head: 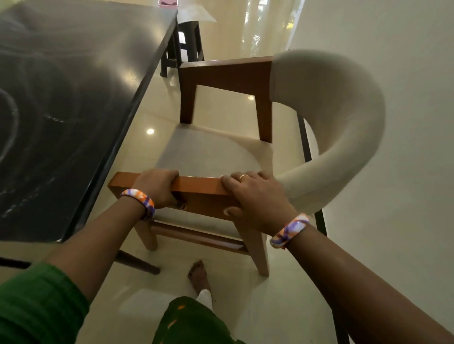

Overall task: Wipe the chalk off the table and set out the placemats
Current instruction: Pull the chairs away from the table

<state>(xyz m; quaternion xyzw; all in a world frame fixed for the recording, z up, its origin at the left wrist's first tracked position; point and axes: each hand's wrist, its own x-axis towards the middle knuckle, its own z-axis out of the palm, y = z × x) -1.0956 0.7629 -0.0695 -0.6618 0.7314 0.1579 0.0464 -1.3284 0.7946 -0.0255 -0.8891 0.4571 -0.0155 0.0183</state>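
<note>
A dark table (81, 73) fills the left of the view, with pale chalk lines and smears across its top. Beside its right edge stands a wooden chair (221, 152) with a cream seat and a curved cream backrest. My left hand (157, 187) grips the chair's near wooden armrest, fingers curled over its top. My right hand (255, 199) holds the same armrest further right, close to the backrest, thumb under the wood. No placemats or cloth are in view.
A dark stool (184, 44) stands on the glossy cream floor beyond the chair. A pink object (168, 2) sits at the table's far edge. A white wall runs along the right. My bare foot (199, 275) is under the chair's near side.
</note>
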